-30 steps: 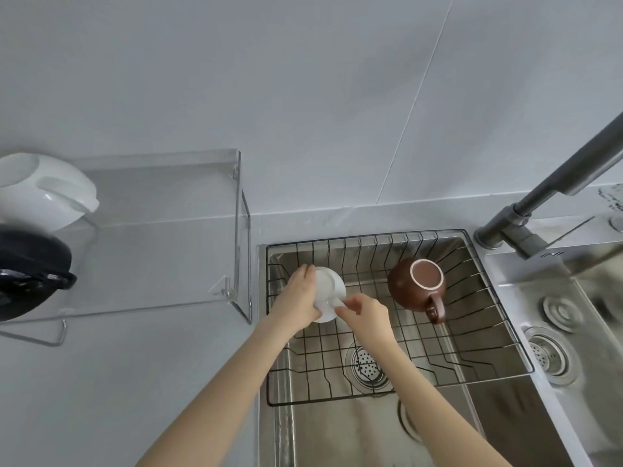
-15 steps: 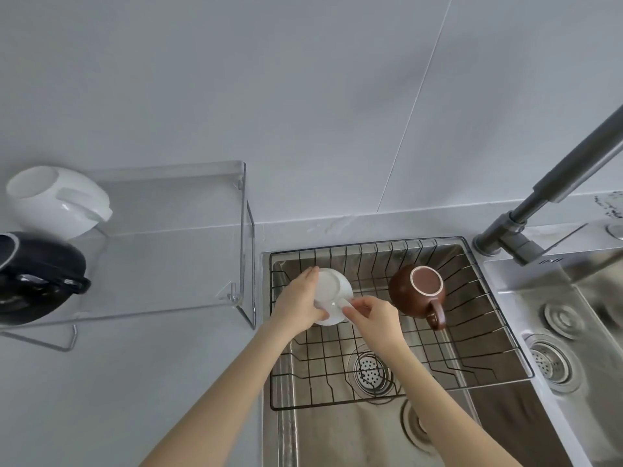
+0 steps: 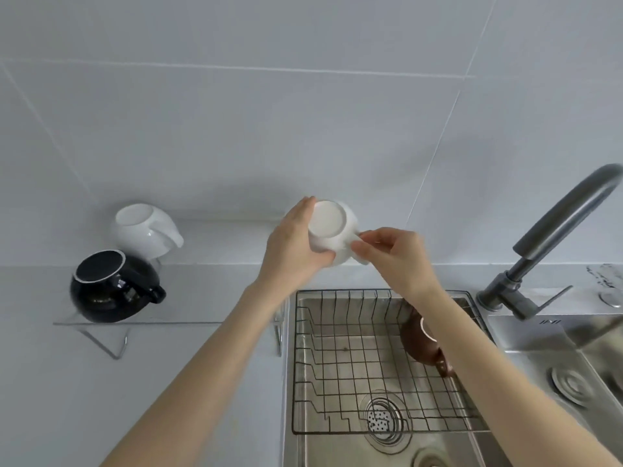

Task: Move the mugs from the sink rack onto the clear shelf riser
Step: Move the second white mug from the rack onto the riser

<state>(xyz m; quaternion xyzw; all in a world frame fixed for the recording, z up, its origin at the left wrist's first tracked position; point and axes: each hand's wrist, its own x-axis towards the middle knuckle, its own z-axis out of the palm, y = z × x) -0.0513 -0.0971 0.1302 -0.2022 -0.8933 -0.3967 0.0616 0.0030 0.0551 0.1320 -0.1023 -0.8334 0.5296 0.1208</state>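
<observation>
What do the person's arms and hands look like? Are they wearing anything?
Both arms are bare all the way to the bottom edge of the picture, with no sleeves showing. The left hand and right hand have no gloves, and I see no rings, watch or bracelets. The fingers are slim with short nails.

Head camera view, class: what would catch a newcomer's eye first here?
First, the white mug held bottom-up in mid-air by both hands, left hand on its body and right hand at its handle. Next, two upturned mugs on the clear shelf riser at left: a black mug and another white one. A brown mug remains in the sink rack.
</observation>
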